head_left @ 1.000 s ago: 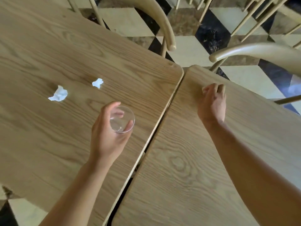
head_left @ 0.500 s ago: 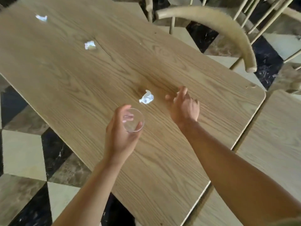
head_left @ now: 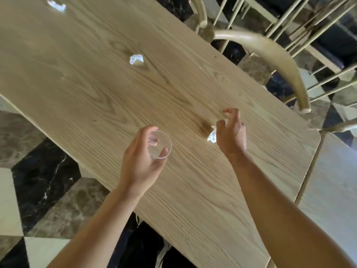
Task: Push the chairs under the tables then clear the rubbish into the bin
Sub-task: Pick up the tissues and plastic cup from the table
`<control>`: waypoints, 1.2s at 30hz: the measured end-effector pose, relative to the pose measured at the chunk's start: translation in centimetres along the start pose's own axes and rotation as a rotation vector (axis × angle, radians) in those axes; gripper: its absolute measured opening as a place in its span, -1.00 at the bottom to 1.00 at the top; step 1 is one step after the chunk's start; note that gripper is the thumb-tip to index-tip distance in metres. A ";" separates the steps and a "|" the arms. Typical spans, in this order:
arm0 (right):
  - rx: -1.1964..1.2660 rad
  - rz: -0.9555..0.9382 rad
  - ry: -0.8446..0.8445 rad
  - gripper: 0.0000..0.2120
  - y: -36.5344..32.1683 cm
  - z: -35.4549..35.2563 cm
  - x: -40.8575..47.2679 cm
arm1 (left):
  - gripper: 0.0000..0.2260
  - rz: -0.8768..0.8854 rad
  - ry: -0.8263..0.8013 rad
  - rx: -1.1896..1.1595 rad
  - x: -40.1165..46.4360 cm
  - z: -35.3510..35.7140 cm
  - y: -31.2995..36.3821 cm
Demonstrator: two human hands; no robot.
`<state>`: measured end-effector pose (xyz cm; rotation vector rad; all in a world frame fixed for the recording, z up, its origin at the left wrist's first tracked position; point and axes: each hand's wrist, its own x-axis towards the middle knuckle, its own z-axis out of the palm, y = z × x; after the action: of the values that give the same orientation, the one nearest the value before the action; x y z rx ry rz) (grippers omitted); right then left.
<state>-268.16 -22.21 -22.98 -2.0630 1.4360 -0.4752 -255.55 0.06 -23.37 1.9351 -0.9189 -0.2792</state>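
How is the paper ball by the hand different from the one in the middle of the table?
The near paper ball lies right beside the right hand, whose fingers curl over it; the middle paper ball lies alone, untouched. The near one is partly hidden by the hand; the middle one shows whole. Both are white, crumpled, and lie on the wooden table.

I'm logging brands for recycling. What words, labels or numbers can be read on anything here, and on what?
None can be read.
Clear cup in the left hand: no print shows.
Three paper scraps: plain white, no writing visible.
Table and chair: no labels.
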 end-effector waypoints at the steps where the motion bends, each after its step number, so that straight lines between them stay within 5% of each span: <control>1: -0.010 -0.010 -0.035 -0.67 -0.2 0.3 -0.4 | -0.50 -0.010 0.002 -0.010 0.0 -0.1 0.0; 7: 0.005 0.261 0.288 -0.69 2.3 -1.4 -0.1 | -0.48 0.003 -0.042 -0.025 -0.2 -0.8 -0.1; 10: -0.231 0.262 0.108 -0.52 4.2 -1.3 1.0 | -0.48 -0.004 -0.048 -0.029 -0.2 -0.9 -0.3; 12: -0.326 0.188 -0.010 -0.65 4.6 -0.8 1.8 | -0.48 -0.016 -0.052 -0.030 -0.2 -0.8 -0.2; 16: -0.161 0.126 0.058 -0.82 3.7 -1.1 1.8 | -0.46 -0.027 -0.052 -0.044 -0.4 -0.7 -0.3; 22: -0.435 -0.144 -0.055 -0.56 1.4 2.9 -3.7 | -0.48 -0.022 -0.031 -0.034 -1.1 -1.3 0.3; 28: -0.086 -0.194 -0.183 -0.93 -4.0 4.8 -1.9 | -0.49 0.005 0.000 0.051 1.7 -4.2 -1.1; 32: 0.103 -0.160 -0.243 -0.63 -11.4 9.2 1.3 | -0.48 -0.008 0.048 0.057 6.8 -6.6 -3.7; 36: 0.031 -0.114 -0.138 -0.68 -18.2 14.9 6.0 | -0.48 -0.025 0.037 0.045 12.7 -9.6 -7.3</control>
<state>-244.04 -19.32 -23.12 -2.1171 1.2290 -0.3899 -238.08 -0.48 -22.11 1.9875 -0.8844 -0.2381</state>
